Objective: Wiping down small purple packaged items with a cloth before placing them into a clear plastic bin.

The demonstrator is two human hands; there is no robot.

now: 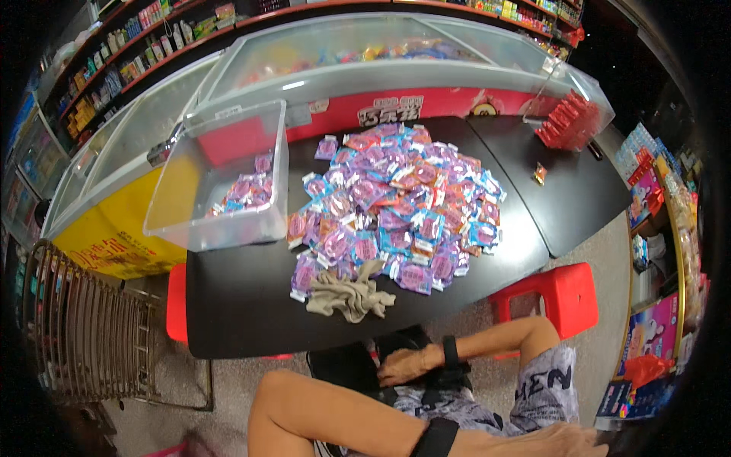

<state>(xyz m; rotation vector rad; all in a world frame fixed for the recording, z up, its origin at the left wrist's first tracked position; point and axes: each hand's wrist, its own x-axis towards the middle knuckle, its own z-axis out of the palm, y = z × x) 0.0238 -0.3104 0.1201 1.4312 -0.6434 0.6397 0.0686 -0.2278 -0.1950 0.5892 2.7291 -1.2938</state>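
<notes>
My left hand (528,441) reaches across my body at the bottom edge, beside the printed shirt (545,383). Its fingers are partly cut off and blurred. Over my lap, my right hand (402,365) rests low against the black clothing (342,365), with its fingers curled and partly hidden. Each wrist has a black band. Before me, a large heap of small purple, blue and orange sealed packets (394,194) lies on the black table (245,303). A crumpled beige glove or cloth (348,297) lies at the heap's near edge, apart from both hands.
A clear plastic bin (228,228) with some packets stands on the table's left. At the far right are a clear container of red packets (571,123) and one small wrapped piece (539,173). Glass-topped freezers (354,74), red stools (574,303) and a metal rack (91,325) surround the table.
</notes>
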